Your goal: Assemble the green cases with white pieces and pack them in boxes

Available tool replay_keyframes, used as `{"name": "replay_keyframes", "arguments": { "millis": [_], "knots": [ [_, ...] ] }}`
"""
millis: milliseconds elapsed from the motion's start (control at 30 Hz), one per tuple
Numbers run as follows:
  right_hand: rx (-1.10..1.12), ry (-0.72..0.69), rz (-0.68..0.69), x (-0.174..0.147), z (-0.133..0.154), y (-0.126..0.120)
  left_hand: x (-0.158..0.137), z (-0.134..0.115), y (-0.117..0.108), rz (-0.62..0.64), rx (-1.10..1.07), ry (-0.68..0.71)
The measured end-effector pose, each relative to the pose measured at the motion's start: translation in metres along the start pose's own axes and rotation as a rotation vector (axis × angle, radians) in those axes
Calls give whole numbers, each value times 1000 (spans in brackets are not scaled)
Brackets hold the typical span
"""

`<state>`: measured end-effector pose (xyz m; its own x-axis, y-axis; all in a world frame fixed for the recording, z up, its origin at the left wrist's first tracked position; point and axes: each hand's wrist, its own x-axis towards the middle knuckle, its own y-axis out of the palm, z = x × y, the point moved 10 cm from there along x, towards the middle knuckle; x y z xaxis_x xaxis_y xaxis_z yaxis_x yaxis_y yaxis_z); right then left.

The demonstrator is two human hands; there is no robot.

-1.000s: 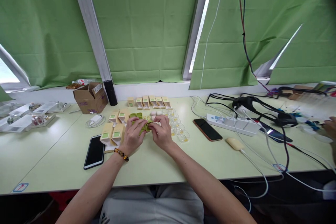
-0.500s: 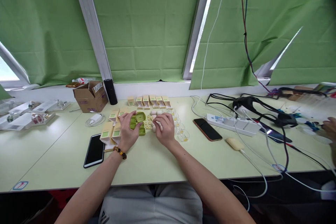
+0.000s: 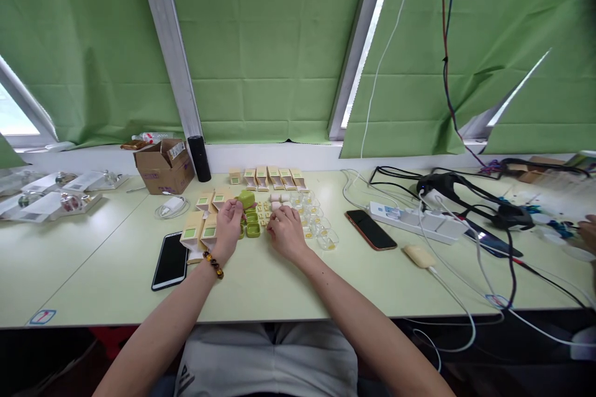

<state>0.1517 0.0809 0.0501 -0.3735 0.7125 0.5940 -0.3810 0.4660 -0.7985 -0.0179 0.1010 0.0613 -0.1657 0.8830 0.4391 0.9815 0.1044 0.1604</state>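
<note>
My left hand [image 3: 228, 228], with a bead bracelet on its wrist, holds a small green case [image 3: 246, 200] tilted above the table. Two more green cases [image 3: 252, 227] lie just right of that hand. My right hand [image 3: 285, 232] rests on the table with its fingers curled over small cream pieces [image 3: 264, 214]; whether it grips one is unclear. Tan boxes with green labels [image 3: 202, 227] stand left of my left hand. Another row of tan boxes [image 3: 270, 177] stands farther back. Clear cups with yellow bits [image 3: 321, 232] sit right of my right hand.
A black phone [image 3: 170, 259] lies at front left, another phone [image 3: 370, 229] at right. A power strip [image 3: 419, 218], cables and a black headset [image 3: 465, 192] crowd the right side. A cardboard box [image 3: 162, 167] and black cylinder [image 3: 201, 158] stand at the back. Another person's hand [image 3: 587, 232] shows at far right.
My hands, joined on a green case a second ago, have parted. The left hand now holds a green case farther back, and the right hand has dropped onto the cream pieces.
</note>
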Motion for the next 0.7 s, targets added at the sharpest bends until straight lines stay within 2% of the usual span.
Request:
{"name": "replay_keyframes", "arguments": {
  "millis": [233,433,500,700],
  "knots": [
    [-25,-6,52,-1,-1,9,-1,12,12,77,-243,-167],
    [19,6,58,0,-1,7,-4,18,11,64,-340,-251],
    [59,29,-19,1,-6,-3,-5,17,11,62,-346,-259],
    [142,173,-381,-3,-36,-49,-4,13,5,28,-302,-238]
  ]
}}
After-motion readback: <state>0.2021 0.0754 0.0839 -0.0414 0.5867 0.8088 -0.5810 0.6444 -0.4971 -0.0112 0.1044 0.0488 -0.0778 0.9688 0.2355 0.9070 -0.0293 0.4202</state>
